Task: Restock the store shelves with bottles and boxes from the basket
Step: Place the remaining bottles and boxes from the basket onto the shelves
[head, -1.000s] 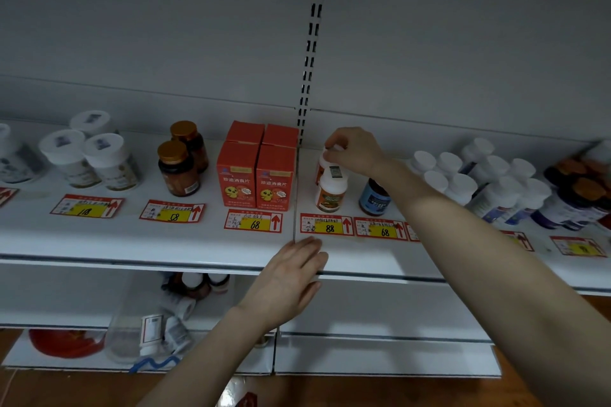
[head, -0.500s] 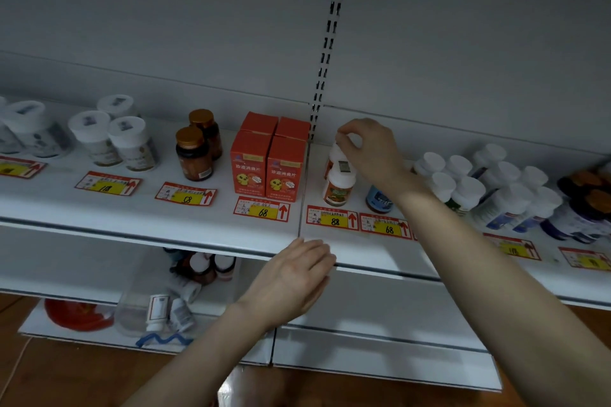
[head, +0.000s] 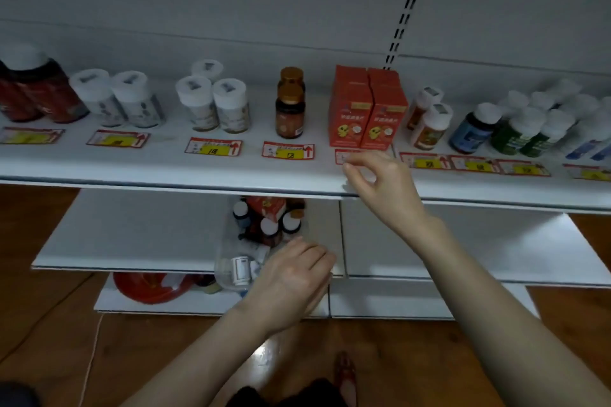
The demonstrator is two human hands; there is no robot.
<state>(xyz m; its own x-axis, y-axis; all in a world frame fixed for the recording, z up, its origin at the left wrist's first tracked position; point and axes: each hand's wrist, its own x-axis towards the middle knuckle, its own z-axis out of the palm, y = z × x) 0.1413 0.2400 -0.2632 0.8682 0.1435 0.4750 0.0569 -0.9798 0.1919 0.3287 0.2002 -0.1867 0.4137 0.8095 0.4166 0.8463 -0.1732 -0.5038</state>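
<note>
Shelf [head: 158,170]: orange boxes [head: 367,109], amber bottles [head: 290,109], tag [head: 214,149] reading "18". Right hand [head: 383,182] loose, empty, before boxes. Left hand [head: 291,284] over clear basket [head: 228,263] below; grip unclear.

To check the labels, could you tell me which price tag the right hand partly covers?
The price tag in front of the orange boxes; the right hand hides most of it, while the neighbouring tags lie uncovered.

Just left of the fingers [head: 357,176] of the right hand [head: 386,188], a price tag [head: 288,151] on the shelf [head: 165,172] shows a 1 and an unclear digit. Farther left, a second tag [head: 214,150] reads 18. Print on the red boxes [head: 367,109] is too blurred to read.
</note>
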